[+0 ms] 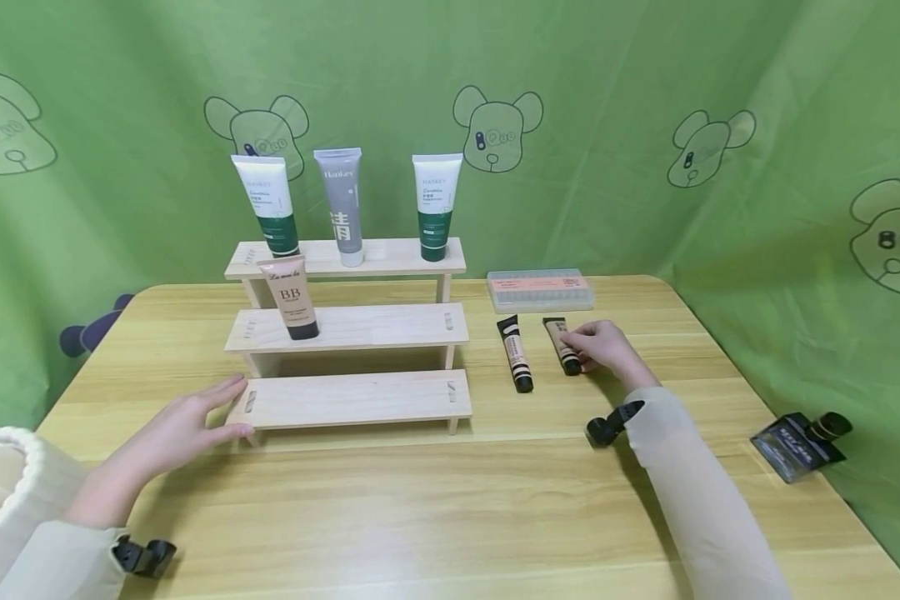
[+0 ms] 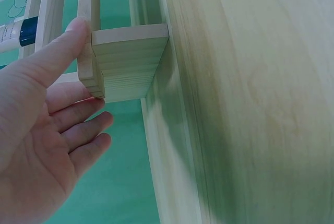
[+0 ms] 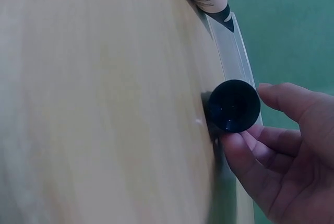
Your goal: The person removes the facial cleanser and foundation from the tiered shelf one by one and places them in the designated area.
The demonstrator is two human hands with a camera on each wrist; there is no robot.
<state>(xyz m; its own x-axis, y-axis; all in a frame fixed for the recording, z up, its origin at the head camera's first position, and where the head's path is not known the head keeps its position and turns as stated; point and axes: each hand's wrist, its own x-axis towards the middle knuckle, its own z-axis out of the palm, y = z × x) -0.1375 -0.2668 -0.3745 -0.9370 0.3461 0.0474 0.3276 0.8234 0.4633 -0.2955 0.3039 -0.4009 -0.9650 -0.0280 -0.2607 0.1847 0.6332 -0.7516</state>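
Note:
A three-step wooden display stand (image 1: pixel 360 398) sits on the table, its lowest step nearest me. My left hand (image 1: pixel 183 425) grips the left end of that step between thumb and index finger; the other fingers are loosely bent in the left wrist view. To the right, my right hand (image 1: pixel 606 348) pinches a small tan tube with a black cap (image 1: pixel 562 346) lying on the table. The right wrist view shows the round cap end (image 3: pixel 234 106) between thumb and fingers. Beside it lies a similar black-and-pink tube (image 1: pixel 516 354), untouched.
Two green-and-white tubes (image 1: pixel 267 204) (image 1: pixel 437 204) and a grey tube (image 1: pixel 341 204) stand on the top step. A BB cream tube (image 1: pixel 292 298) stands on the middle step. Behind the small tubes lies a clear plastic case (image 1: pixel 540 292). A white basket (image 1: pixel 15 467) is at left.

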